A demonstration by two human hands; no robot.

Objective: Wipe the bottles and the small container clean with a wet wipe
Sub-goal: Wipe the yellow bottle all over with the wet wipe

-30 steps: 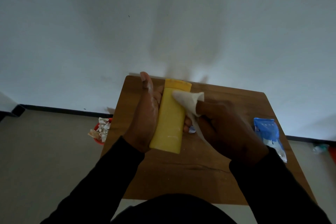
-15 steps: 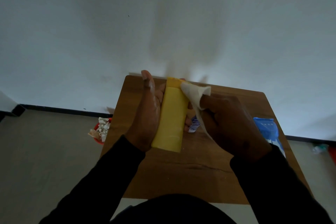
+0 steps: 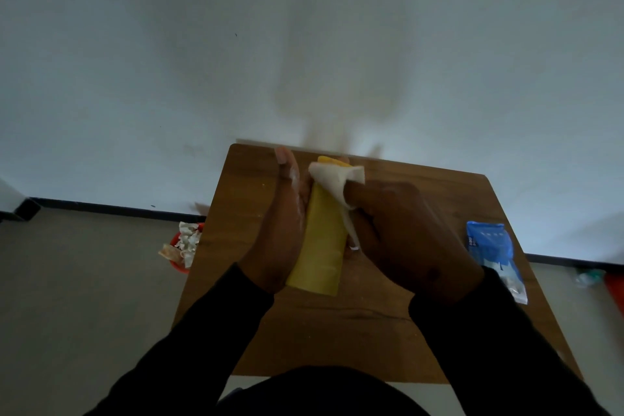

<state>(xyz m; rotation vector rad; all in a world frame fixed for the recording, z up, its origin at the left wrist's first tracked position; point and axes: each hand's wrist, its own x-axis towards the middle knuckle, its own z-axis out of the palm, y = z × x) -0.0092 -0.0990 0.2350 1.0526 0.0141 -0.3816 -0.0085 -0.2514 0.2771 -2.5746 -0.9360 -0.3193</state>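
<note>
Since half a second ago, the white wet wipe (image 3: 334, 186) has slid across the far end of the tall yellow plastic bottle (image 3: 322, 240), so it now drapes over the top edge instead of sitting off to the bottle's right; the small purple-and-white object that showed between the hands is now hidden, apart from a white speck by the right hand that may be part of it

Both hands hold the bottle above the middle of the brown wooden table (image 3: 422, 331), tilted with its top pointing away from the person. The left hand (image 3: 283, 230) lies along the bottle's left side and cradles it, thumb stretched toward the far end and pale smears on the skin; the fingers are behind the bottle, so how far they curl cannot be seen. The right hand (image 3: 401, 236) has its fingers bunched around the wipe, pressing it against the bottle's upper right side

Judging from this, the job is partway through: one bottle is being wiped near its top, and its lower body looks plain and dull. No other bottle or small container can be made out, so how many are done or left cannot be told

A blue and white soft wipe packet (image 3: 493, 257) lies at the table's right edge; whether it is open is unclear. On the floor left of the table, a small red bin (image 3: 179, 265) holds crumpled white wipes or paper, heaped above its rim
</note>
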